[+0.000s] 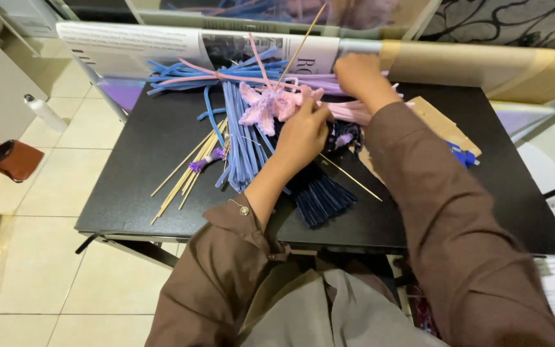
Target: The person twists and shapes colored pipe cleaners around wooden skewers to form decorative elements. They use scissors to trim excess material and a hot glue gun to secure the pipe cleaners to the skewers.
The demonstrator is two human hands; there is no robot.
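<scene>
My left hand [302, 133] holds a pink fuzzy-wire flower [266, 104] on a thin wooden stick [300, 46] that points up and away. My right hand [357, 74] reaches into a bundle of pale pink and lilac fuzzy wires [348, 110] at the table's far side, fingers curled around them. Under my left hand lie bundles of light blue fuzzy wires [242, 144] and dark navy ones [321, 196]. Both arms wear brown sleeves.
The black table [130, 186] also carries loose wooden skewers [184, 173], a small purple piece [205, 160], a brown paper bag [435, 122] and a blue object [462, 156]. A folded newspaper [149, 45] lies along the far edge. Tiled floor lies to the left.
</scene>
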